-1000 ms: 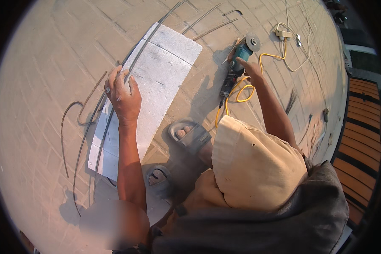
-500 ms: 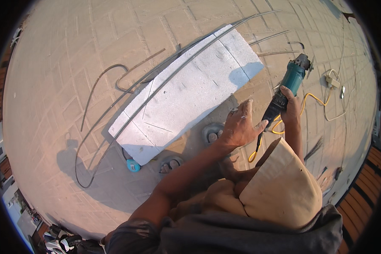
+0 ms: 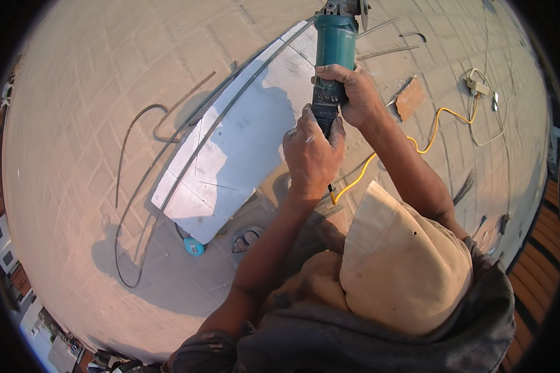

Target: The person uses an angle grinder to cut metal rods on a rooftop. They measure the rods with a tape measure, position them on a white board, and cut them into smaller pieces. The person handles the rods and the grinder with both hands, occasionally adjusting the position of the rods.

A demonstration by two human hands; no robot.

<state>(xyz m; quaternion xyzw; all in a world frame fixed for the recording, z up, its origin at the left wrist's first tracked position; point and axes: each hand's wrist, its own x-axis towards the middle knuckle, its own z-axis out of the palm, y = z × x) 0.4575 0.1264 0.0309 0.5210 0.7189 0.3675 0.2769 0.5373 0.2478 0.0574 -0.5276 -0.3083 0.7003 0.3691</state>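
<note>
Bent metal rods [image 3: 117, 165] lie left of and along a white slab [image 3: 230, 158], a blue tape measure [image 3: 193, 246] sits at its near end, the left hand [image 3: 312, 155] pinches a green-and-black grinder's [image 3: 336, 46] rear handle over the slab's right side, the right hand [image 3: 356, 93] wraps round its middle, and a yellow cord [image 3: 437, 124] lies right of the slab.
</note>
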